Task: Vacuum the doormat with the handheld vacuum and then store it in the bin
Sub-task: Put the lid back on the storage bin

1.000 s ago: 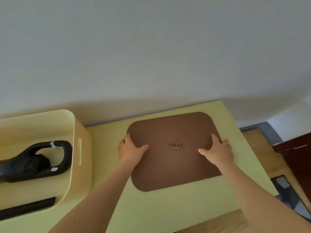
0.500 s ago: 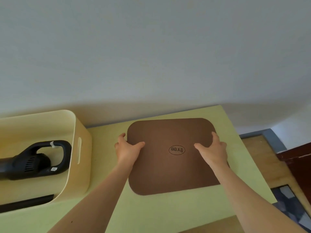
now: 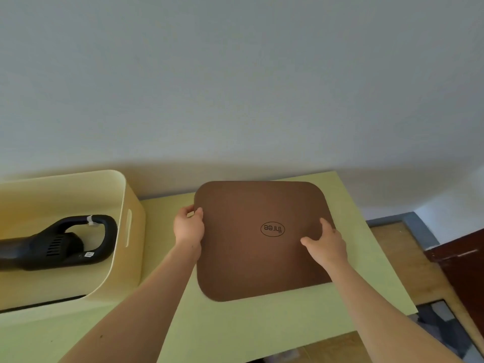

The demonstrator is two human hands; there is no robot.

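Note:
A brown doormat (image 3: 251, 260) with rounded corners and an oval "three" logo lies on the pale green tabletop (image 3: 235, 328). My left hand (image 3: 189, 227) grips its left edge, thumb on top and fingers curled around the rim. My right hand (image 3: 326, 244) holds its right edge, thumb spread across the surface. The black handheld vacuum (image 3: 56, 244) lies on its side inside the cream bin (image 3: 131, 224) at the left, its loop handle toward the mat; its nozzle end runs out of view.
A white wall rises right behind the table. The bin stands close to the mat's left side. Past the table's right edge are a wooden floor (image 3: 408, 260), a dark red cabinet (image 3: 463, 263) and a patterned rug (image 3: 445, 326).
Both hands have slid from flat on the mat to gripping its side edges. The mat has turned to lie squarer to the table and sits a little nearer me.

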